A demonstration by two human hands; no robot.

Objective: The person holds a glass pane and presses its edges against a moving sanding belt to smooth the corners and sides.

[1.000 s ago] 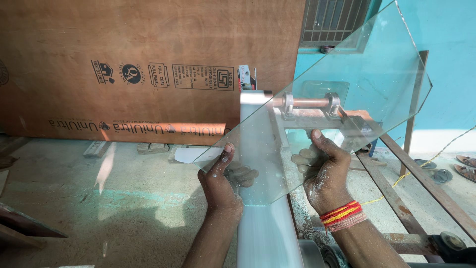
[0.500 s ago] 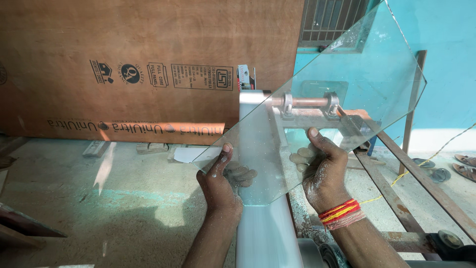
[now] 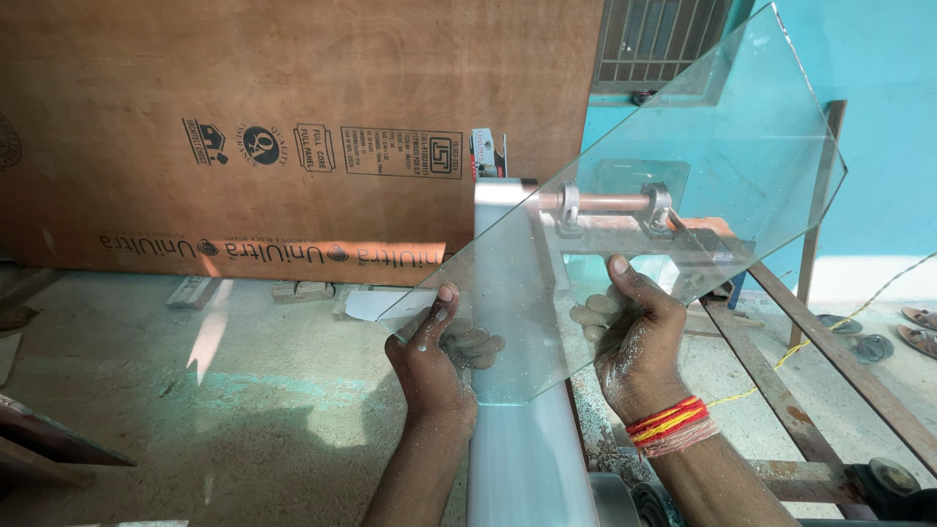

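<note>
Clear glass pane [image 3: 683,176] tilted at frame centre over the sanding belt [image 3: 517,293], my left hand [image 3: 429,361] and right hand [image 3: 639,337] both gripping its lower edge.

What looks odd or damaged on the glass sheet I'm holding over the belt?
No crack shows. The glass pane is held tilted, with clipped corners. Both hands, left and right, are speckled with pale dust.

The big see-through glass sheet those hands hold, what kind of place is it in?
Probably a small glass-working workshop. Both hands press the clear, corner-cut glass sheet over a grey belt machine with a metal roller, a large brown plywood board leans behind, and the floor is bare concrete.
</note>
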